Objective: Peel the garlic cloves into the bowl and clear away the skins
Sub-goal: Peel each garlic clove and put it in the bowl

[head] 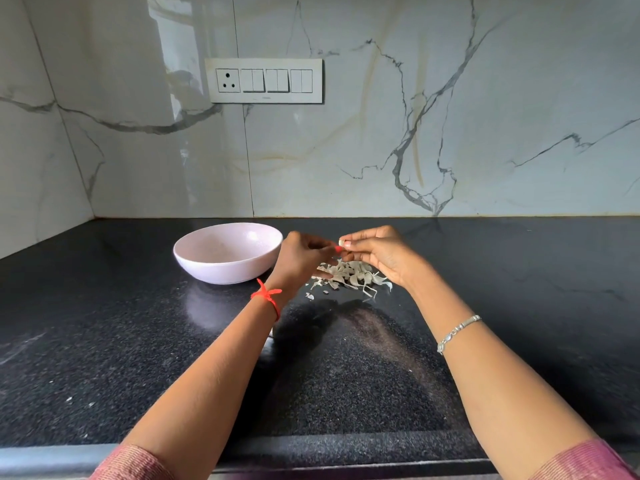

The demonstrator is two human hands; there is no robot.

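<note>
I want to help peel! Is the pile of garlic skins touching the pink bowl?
Apart. The head view shows bare black counter between the pile of garlic skins and the pink bowl, though the left hand covers part of that gap.

Home kitchen: granite counter (104,341), marble backsplash (346,150).
</note>
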